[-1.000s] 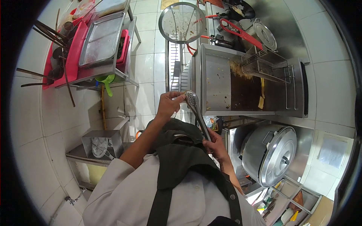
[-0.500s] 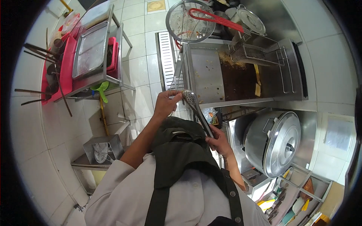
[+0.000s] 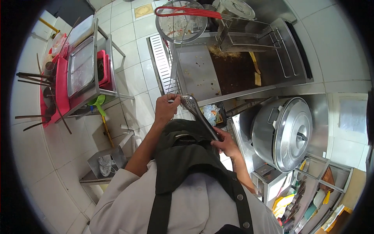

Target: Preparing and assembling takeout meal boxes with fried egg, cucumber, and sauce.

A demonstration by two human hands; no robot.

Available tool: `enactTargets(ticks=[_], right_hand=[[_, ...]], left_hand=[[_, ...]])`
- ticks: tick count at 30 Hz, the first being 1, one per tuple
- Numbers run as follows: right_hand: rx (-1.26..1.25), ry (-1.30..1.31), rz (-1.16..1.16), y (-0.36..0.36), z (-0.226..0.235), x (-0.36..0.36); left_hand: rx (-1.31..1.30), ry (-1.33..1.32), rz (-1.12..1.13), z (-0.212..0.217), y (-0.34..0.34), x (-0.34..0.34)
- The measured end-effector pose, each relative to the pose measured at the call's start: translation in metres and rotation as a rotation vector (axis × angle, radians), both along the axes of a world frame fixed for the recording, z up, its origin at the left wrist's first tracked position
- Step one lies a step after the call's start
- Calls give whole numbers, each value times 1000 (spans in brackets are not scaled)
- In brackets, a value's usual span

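Observation:
My right hand (image 3: 226, 143) is wrapped round the lower end of metal tongs (image 3: 203, 119) with a perforated head. The tongs slant up to the left across the front of my dark apron. My left hand (image 3: 166, 108) is closed in a pinch on a thin wire handle, which runs up toward a round mesh strainer (image 3: 182, 24). Its fingers are right beside the perforated head; whether they touch it I cannot tell. The strainer lies over the far left corner of a fryer (image 3: 198, 74) holding dark oil. A yellow strip of food (image 3: 255, 64) floats in the oil.
A red-handled wire tool (image 3: 187, 11) lies across the strainer, near a wire basket rack (image 3: 249, 46). A large lidded pot (image 3: 290, 136) stands at right, above shelves of utensils. At left, a steel tray (image 3: 82, 72) and pink tubs sit on a stand.
The view has shifted, so the fryer and strainer appear further left. My hands keep their holds, with little movement of the tongs.

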State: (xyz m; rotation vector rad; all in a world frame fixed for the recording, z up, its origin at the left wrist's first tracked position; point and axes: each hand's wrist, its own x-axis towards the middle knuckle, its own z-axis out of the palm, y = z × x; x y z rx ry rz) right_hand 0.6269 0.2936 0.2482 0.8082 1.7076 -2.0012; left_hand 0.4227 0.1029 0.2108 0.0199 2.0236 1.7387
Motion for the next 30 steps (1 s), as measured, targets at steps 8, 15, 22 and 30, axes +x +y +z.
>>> enactTargets(ticks=[8, 15, 22, 30], right_hand=[[-54, 62, -270, 38, -18, 48], [271, 54, -239, 59, -14, 36], [-89, 146, -119, 53, -28, 7], [-365, 144, 188, -26, -35, -145]], left_hand=[[109, -21, -45, 1, 35, -5], [17, -94, -2, -10, 37, -7], [146, -32, 231, -14, -11, -26], [98, 14, 233, 2, -120, -128]])
